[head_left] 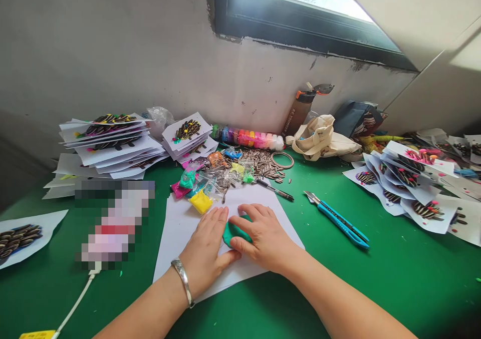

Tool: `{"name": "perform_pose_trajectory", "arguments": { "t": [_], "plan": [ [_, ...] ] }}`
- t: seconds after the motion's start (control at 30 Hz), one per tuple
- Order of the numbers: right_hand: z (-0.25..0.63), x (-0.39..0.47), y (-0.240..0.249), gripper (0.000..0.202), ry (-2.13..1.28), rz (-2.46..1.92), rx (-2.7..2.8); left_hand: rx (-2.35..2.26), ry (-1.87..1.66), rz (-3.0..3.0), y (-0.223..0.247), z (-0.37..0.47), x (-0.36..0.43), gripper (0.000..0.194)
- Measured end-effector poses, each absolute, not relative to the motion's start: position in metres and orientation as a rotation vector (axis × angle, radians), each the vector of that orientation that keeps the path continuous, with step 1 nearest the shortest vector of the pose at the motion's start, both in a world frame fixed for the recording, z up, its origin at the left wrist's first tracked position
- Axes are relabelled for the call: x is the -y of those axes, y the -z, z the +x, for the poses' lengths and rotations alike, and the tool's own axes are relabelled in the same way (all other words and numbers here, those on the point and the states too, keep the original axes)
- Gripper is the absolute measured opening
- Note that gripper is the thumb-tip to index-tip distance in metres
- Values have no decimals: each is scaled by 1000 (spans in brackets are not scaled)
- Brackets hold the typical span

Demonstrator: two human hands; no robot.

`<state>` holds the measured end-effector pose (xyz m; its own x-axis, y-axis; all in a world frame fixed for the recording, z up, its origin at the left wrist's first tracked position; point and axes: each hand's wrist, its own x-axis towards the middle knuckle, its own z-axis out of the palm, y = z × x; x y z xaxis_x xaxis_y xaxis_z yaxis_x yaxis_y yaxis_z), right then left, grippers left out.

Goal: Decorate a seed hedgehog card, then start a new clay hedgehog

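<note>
A flat piece of green clay (237, 232) lies on white paper (173, 251) in front of me. My left hand (206, 244), with a silver bracelet at the wrist, rests at the clay's left edge, fingers stretched out. From the right, my right hand (263, 236) reaches over the clay with its fingers apart, the thumb and index finger on the green surface. A yellow clay packet (201, 202) sits just beyond my left fingertips, beside bags of coloured clay (188, 179). Part of the clay is hidden under my fingers.
Striped seeds (266, 164), a tape ring (282, 160) and a black pen (276, 190) lie behind the paper. A blue cutter (340, 220) is at the right. Stacked seed pictures (112, 148) stand left, more (409, 179) right. A bottle (298, 112) and cloth bag (319, 138) are behind.
</note>
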<state>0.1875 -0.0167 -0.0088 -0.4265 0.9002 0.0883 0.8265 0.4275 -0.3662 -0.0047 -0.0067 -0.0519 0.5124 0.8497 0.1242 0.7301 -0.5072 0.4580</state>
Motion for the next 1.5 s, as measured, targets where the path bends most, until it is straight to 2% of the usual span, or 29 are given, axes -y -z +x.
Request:
{"name": "perform_pose_trajectory", "arguments": {
  "t": [0.37, 0.57, 0.87, 1.0, 1.17, 1.4, 1.5],
  "plan": [
    [185, 16, 10, 30, -371, -1501, 2403, -1322, -449, 2391, 46, -3, 7, 77],
    [197, 15, 12, 46, -464, -1437, 2363, -1300, -436, 2427, 46, -5, 7, 75],
    [195, 19, 12, 36, -353, -1433, 2416, -1309, -461, 2468, 50, -6, 7, 63],
    [195, 18, 12, 40, -375, -1427, 2414, -1309, -514, 2461, 53, -7, 7, 64],
    [193, 19, 12, 32, -346, -1468, 2420, -1303, -501, 2468, 53, -7, 7, 64],
    [190, 18, 14, 32, -335, -1468, 2410, -1310, -495, 2477, 55, -7, 7, 65],
    [196, 15, 17, 41, -392, -1449, 2371, -1324, -495, 2479, 57, -8, 8, 67]
  ]
}}
